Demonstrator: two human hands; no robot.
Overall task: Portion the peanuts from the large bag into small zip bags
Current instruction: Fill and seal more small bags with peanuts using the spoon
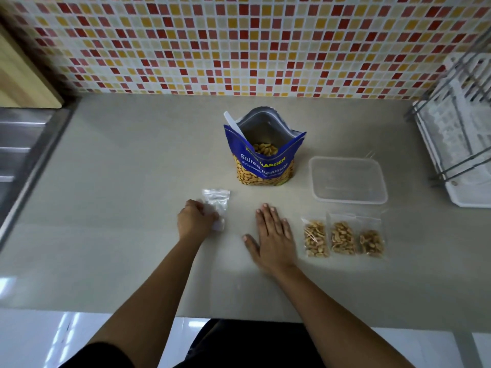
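The open peanut bag [265,155] stands on the counter [127,187] with a white scoop [233,124] inside, while nearer the left hand [195,220] seems to pinch the blurred empty zip bags [216,199] and the right hand [275,235] lies flat, fingers spread, beside three filled bags [342,237].

One head-worn view (wide-angle) looks steeply down, close over the counter [127,187], facing the tiled wall [239,43].
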